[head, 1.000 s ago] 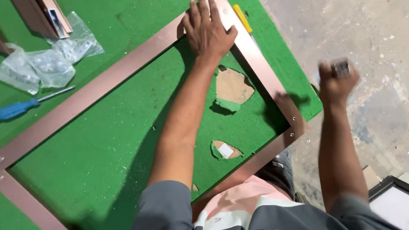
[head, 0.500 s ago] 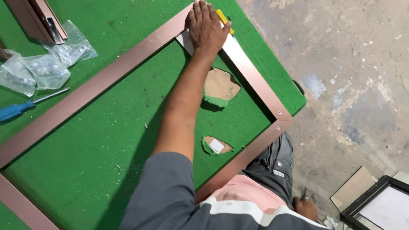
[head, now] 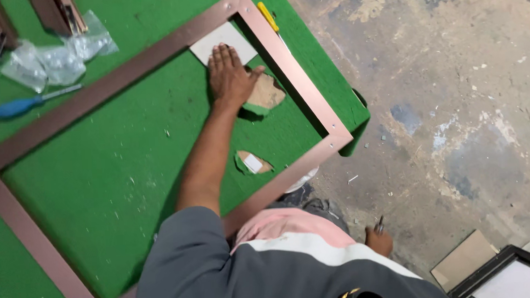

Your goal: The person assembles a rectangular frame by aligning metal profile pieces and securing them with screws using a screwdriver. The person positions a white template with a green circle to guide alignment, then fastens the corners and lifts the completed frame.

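- Left hand [head: 230, 75] lies palm-down with fingers spread flat on the green felt-covered worktable [head: 115, 169], its fingertips touching a pale grey square card [head: 223, 41] tucked inside the far corner of the frame.
- Right hand [head: 378, 241] hangs low beside the body, over the floor, pinching a small dark metal tool [head: 379, 224]; what kind of tool cannot be told.
- Copper-brown rectangular metal frame [head: 291, 63] lies flat on the felt, set at a slant to the table edge; its bars are flat and smooth, joined at mitred corners, with screw heads showing at the left corner.
- Two tears in the felt, just beside the left hand and forearm inside the frame, expose brown board.
- Yellow pencil-like stick [head: 268, 16] lies just outside the far frame bar.
- Blue-handled screwdriver [head: 18, 106] and clear plastic bags [head: 54, 57] lie outside the frame at the left.
- Stained concrete floor [head: 456, 96] lies to the right.
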`<state>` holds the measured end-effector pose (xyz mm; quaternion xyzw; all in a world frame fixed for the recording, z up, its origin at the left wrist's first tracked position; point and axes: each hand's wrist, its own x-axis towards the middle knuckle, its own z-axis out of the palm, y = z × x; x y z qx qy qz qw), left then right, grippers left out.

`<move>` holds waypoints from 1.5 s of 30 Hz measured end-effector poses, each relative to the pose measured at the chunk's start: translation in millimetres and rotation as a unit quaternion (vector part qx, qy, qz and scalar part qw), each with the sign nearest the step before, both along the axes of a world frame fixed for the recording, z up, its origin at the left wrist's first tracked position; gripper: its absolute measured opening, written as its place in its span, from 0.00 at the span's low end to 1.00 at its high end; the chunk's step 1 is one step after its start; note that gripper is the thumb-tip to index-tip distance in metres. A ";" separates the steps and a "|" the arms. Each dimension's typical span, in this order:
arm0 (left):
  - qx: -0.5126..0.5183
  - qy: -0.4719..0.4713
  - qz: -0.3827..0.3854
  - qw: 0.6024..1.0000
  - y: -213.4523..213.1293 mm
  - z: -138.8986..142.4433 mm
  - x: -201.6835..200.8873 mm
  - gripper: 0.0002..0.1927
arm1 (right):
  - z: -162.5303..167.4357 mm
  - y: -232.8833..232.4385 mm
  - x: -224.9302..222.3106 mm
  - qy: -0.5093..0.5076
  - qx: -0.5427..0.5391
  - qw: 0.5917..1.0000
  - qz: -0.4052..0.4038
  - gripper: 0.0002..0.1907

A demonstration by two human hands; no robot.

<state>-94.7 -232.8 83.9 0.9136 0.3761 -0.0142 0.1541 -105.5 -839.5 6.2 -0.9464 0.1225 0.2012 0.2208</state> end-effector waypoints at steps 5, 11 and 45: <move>0.034 -0.034 0.049 0.998 -28.9 -10.4 -92.3 0.54 | -20.0 -40.4 64.5 -0.077 0.136 0.988 0.014 0.15; 0.041 -0.131 0.141 0.980 -97.1 -24.1 -187.3 0.38 | -30.2 -119.5 87.3 0.010 0.080 0.997 -0.005 0.15; 0.020 -0.097 -0.088 0.991 -264.6 24.7 -47.9 0.48 | -23.3 95.4 157.1 -0.269 0.300 0.881 0.248 0.09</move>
